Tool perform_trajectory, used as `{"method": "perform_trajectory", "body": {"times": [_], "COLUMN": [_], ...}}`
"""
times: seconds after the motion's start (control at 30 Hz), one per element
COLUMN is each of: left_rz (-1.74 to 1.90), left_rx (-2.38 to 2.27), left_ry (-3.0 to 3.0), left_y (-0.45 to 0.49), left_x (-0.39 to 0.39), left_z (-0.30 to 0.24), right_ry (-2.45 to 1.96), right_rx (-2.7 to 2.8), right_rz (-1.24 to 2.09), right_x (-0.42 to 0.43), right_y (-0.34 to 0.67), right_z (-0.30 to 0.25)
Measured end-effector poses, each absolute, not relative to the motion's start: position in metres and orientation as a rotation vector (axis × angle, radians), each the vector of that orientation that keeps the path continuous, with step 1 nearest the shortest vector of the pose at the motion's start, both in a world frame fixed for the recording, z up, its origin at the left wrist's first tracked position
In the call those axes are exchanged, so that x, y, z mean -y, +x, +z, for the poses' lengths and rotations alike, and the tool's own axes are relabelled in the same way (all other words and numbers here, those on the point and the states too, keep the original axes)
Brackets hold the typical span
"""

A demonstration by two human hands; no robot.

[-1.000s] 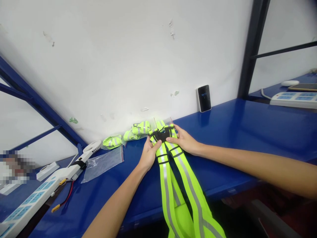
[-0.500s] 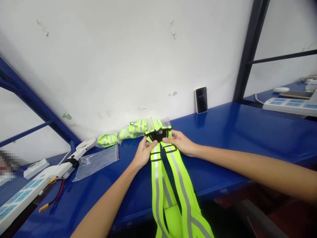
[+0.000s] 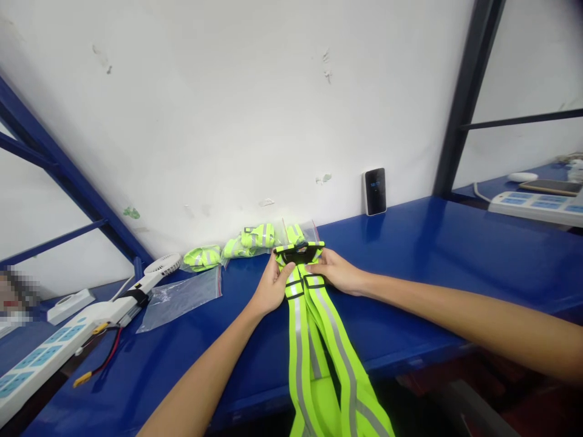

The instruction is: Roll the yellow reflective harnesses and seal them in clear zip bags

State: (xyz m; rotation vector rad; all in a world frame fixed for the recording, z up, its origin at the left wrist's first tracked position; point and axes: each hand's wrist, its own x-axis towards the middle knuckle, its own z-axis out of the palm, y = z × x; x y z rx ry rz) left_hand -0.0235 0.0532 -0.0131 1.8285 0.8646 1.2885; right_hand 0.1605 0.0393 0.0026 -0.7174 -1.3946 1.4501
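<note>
A neon yellow reflective vest (image 3: 319, 340) with grey stripes lies on the blue bench (image 3: 437, 255) and hangs over its front edge. My left hand (image 3: 272, 286) grips its top end from the left, thumb on the strap. My right hand (image 3: 334, 271) pinches the same end from the right, beside the black patch (image 3: 297, 254). The two straps lie close together between my hands.
Several bagged folded vests (image 3: 248, 240) lie against the white wall. An empty clear zip bag (image 3: 180, 297), a small white fan (image 3: 159, 267) and a power strip (image 3: 50, 358) are at left. A black device (image 3: 375, 191) leans on the wall; another power strip (image 3: 537, 206) sits at right.
My hands have brought the two straps together, so the vest's top end is narrower than before. The view shifted slightly.
</note>
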Motion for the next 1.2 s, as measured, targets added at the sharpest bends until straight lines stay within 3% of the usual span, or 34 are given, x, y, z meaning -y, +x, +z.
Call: {"method": "perform_trajectory", "body": {"times": [0.2, 0.37, 0.6, 0.9, 1.2], "left_rz": [1.276, 1.199, 1.268, 1.3, 1.348], "left_rx": [-0.794, -0.784, -0.848, -0.704, -0.81], "left_ry": [1.899, 2.013, 1.799, 1.602, 2.021], "left_y": [-0.024, -0.022, -0.021, -0.018, -0.031], "left_x": [-0.05, -0.048, -0.055, -0.059, -0.066], "left_z": [-0.011, -0.011, -0.019, -0.017, -0.009], "right_ry": [-0.746, -0.835, -0.838, -0.805, -0.533], "right_rx": [1.347, 1.441, 1.571, 1.283, 1.165], "right_rz": [1.414, 1.166, 1.042, 1.46, 1.778], "right_x": [-0.041, -0.046, -0.052, -0.038, -0.032], "right_y": [0.156, 0.157, 0.161, 0.16, 0.165], "right_z": [-0.005, -0.009, -0.013, 0.007, 0.019]}}
